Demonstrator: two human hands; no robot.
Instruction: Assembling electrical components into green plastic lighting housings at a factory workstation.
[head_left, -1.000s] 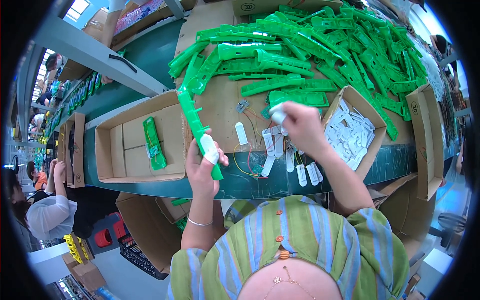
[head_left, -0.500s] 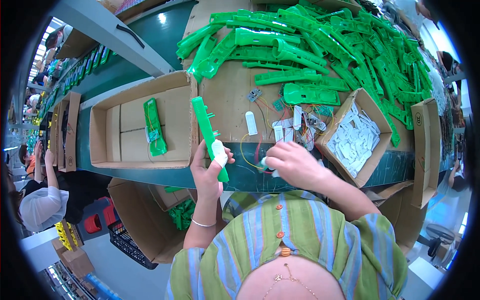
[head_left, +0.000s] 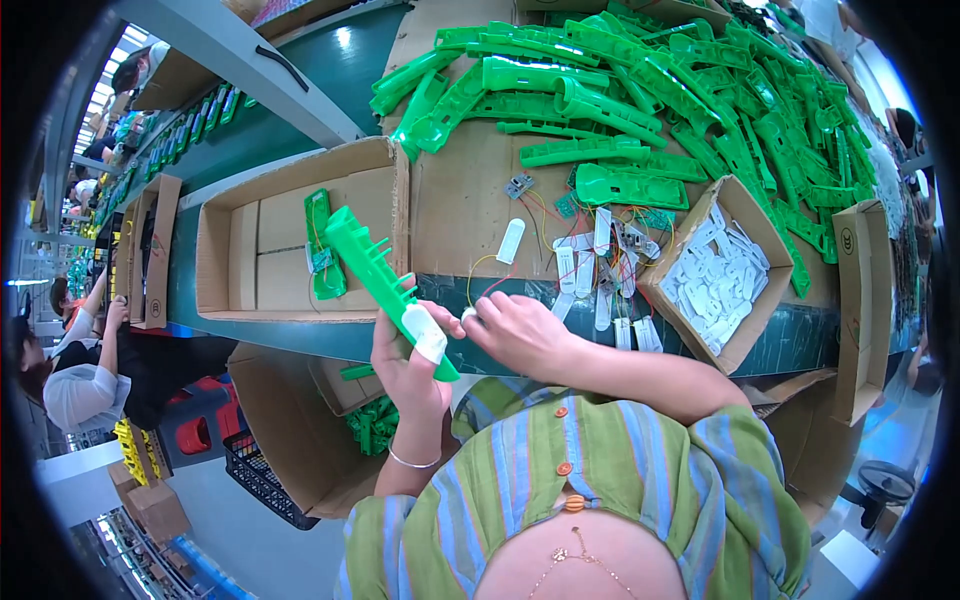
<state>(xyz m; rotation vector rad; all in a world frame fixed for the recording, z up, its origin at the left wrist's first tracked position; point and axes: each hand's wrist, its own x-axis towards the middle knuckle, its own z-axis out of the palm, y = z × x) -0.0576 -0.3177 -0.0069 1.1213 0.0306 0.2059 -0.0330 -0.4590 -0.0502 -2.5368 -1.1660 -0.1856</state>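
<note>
A long green plastic housing with pegs along one edge is gripped in my left hand. Something white, wrapped or taped, covers the hand's thumb area against the housing's lower end. Beside it, my right hand pinches a small whitish part with thin yellow and red wires running off it. Those wires reach toward a white plastic strip lying on the cardboard. Farther right lies a cluster of white strips and small circuit boards tangled with wires.
A big heap of green housings covers the back of the table. On the right stands a carton of white strips; on the left, a shallow carton holds a wired green housing. Another person works at far left.
My right hand has moved left with the wired part, close to my left hand. The green housing has tilted further, its top end swinging left. The whole view has shifted slightly.
</note>
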